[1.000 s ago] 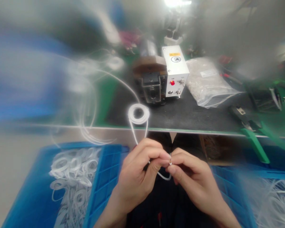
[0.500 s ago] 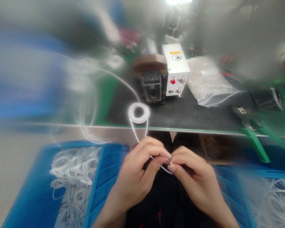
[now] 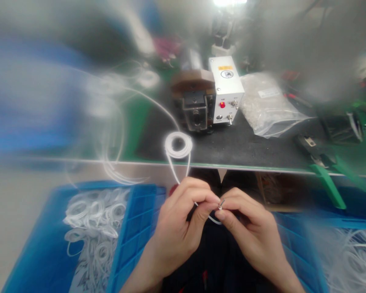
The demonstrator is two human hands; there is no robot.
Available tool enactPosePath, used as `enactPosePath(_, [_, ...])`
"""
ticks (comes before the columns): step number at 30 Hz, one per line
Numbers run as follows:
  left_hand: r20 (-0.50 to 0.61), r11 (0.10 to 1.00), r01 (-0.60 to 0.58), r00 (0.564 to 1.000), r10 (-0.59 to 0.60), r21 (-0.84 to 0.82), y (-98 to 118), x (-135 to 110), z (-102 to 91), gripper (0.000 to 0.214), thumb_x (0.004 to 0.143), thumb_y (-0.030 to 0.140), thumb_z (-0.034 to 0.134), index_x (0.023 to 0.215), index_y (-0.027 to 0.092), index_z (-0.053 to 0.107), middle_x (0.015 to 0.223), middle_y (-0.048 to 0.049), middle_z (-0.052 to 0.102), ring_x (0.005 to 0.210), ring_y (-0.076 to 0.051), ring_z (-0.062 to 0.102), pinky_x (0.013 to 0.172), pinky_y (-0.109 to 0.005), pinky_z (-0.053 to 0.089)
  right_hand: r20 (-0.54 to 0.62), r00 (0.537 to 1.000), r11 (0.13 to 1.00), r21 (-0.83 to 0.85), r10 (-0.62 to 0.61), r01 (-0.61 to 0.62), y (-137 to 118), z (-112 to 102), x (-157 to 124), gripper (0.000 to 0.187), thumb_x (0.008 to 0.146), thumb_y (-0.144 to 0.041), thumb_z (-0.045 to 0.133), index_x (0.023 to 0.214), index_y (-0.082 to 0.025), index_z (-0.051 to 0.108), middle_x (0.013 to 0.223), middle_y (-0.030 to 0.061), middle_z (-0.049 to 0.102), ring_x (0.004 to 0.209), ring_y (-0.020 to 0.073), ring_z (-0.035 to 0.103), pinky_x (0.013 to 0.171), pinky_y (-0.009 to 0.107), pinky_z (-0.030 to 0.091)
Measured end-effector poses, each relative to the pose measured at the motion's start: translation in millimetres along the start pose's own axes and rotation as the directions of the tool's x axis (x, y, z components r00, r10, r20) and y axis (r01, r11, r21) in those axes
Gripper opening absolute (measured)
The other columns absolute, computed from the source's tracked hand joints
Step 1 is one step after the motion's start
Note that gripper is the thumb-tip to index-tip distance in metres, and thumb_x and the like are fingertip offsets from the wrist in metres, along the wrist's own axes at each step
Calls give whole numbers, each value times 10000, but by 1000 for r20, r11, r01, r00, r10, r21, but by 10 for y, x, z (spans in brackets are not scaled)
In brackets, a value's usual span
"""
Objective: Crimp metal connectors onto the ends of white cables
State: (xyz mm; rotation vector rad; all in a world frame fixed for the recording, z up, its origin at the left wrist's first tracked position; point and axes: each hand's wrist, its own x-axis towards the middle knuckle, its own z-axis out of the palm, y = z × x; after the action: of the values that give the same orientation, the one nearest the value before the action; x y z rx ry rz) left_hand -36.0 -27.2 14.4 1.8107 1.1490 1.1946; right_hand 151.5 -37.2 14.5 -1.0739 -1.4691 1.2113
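Note:
Both hands meet below the bench edge at the end of a white cable (image 3: pixel 214 220). My left hand (image 3: pixel 183 221) is closed, with thumb and forefinger pinched at the cable's end. In a matching pinch, my right hand (image 3: pixel 250 224) grips the white sheath just beside it. A short dark wire tip (image 3: pixel 222 202) sticks up between the fingertips; finer strands there are too small to tell. From the hands the cable runs up to a coil (image 3: pixel 178 145) lying at the front of the black mat.
Behind the coil stands a machine with a white control box (image 3: pixel 227 91) and a lit red lamp. A plastic bag (image 3: pixel 271 106) and green-handled pliers (image 3: pixel 327 185) lie to the right. Blue crates (image 3: pixel 134 228) with coiled cables flank me on both sides.
The dark wire tip now leans further right and shows more clearly between the fingertips. Both hands stay nearly in place, and the coil has not moved.

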Motion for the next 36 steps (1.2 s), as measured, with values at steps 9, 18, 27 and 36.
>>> enactPosePath(9, [-38,999,-2,999,0,-49,17,27,28,204,1004,62,721,1092,242,761,996,-34,743,953,-180,710,824,-293,578,4,1000,1000,-2,23,-23,-11,-11,16,87,1031,-184,746,959,-212,785,864,27,721,767,181,668,673,299,502])
enactPosePath(18, [-70,996,12,997,-18,-86,6,17,51,255,987,19,727,1115,238,760,1014,-24,737,971,-160,701,855,-276,557,-6,999,999,-17,36,-36,-3,-8,2,108,1032,-192,742,928,-206,765,849,23,704,746,170,651,653,294,487])
enactPosePath(27, [-78,994,75,994,-81,-85,-19,23,74,186,1007,84,717,1100,241,758,1001,-33,743,937,-175,712,813,-287,579,-25,998,998,26,63,-63,-24,20,28,150,1031,-191,732,882,-205,734,801,2,656,697,146,600,622,271,462])
enactPosePath(36, [-62,995,57,996,-62,-80,-15,16,61,176,1020,116,716,1128,246,764,1007,-45,725,957,-188,703,809,-294,572,-36,992,992,54,118,-116,16,33,-1,150,1027,-214,734,877,-205,728,780,-11,606,686,142,563,615,269,442])
